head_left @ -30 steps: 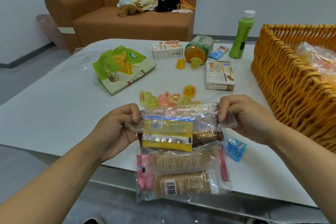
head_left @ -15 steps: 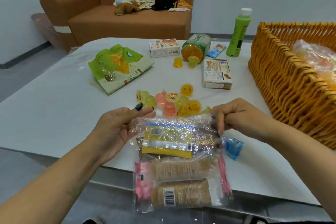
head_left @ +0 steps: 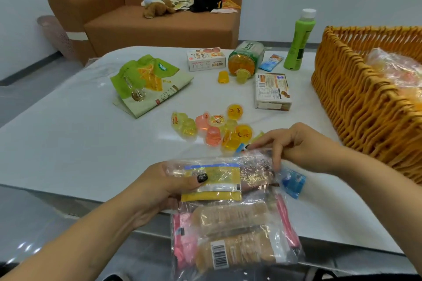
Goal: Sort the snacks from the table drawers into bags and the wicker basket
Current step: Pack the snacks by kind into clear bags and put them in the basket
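Observation:
A clear plastic bag (head_left: 230,219) full of wrapped biscuit packs and a yellow packet hangs over the near table edge. My left hand (head_left: 166,187) grips the bag's upper left side, thumb lying across the yellow packet. My right hand (head_left: 294,146) pinches the bag's top right edge. A small blue packet (head_left: 293,181) lies beside the bag under my right wrist. Several jelly cups (head_left: 214,128) are heaped just beyond the bag. The wicker basket (head_left: 356,98) stands at the right with a filled clear bag (head_left: 397,68) inside.
On the white table (head_left: 68,139) lie a green pouch (head_left: 148,82), two snack boxes (head_left: 272,91) (head_left: 206,59), a tipped jelly jar (head_left: 246,57), a blue sachet (head_left: 271,61) and an upright green bottle (head_left: 299,41). A brown sofa (head_left: 159,25) stands behind.
My left hand let go of the bag's top corner and slid down onto its side over the yellow packet. My right hand moved along the top edge; the bag sank lower.

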